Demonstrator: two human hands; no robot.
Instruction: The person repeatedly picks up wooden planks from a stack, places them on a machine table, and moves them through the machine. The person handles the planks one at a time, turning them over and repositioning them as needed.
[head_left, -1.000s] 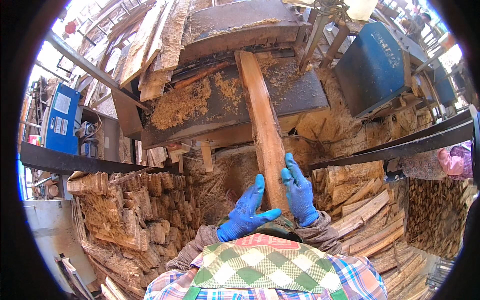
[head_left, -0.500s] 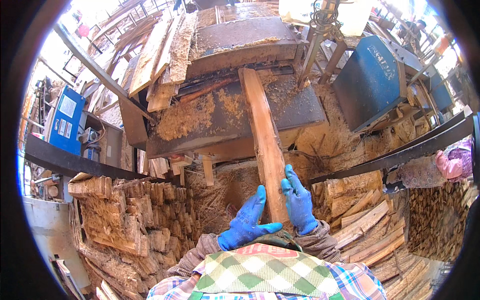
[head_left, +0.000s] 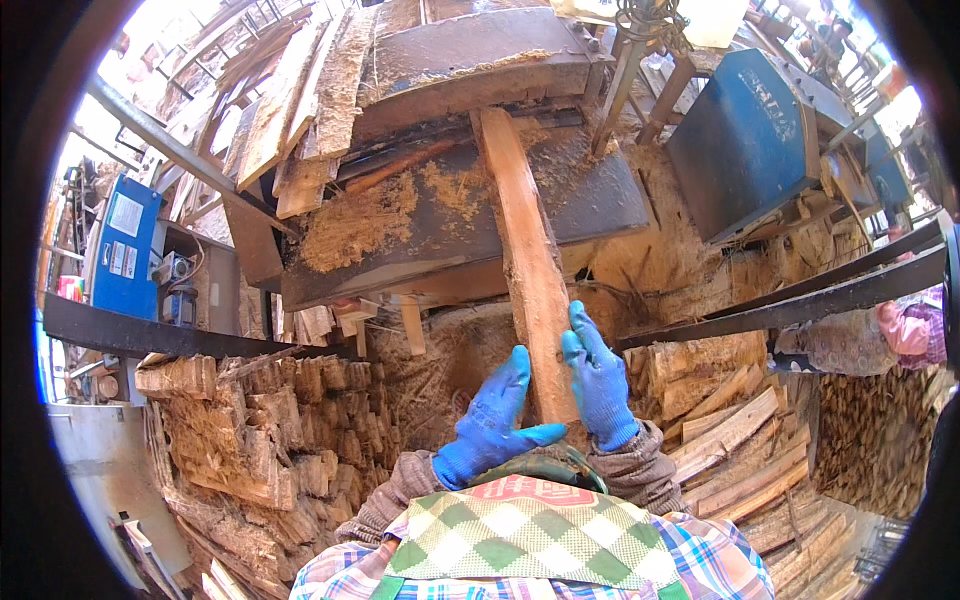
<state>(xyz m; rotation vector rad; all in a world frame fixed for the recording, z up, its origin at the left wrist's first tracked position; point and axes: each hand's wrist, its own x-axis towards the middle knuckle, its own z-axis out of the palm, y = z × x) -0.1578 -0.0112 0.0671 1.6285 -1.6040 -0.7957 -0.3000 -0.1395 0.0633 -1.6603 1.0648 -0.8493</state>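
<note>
Head view: we see both gloved hands pressed flat, fingers spread, against a long wooden plank, left hand and right hand flanking its near end. Beyond the grip, the plank lies on a sawdust-covered saw table.

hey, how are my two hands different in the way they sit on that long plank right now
The left hand lies beside the plank, fingers straight and thumb stretched across under its near end. The right hand sits higher, on the plank's right edge, fingers pointing up along it. Both wear blue gloves.
</note>
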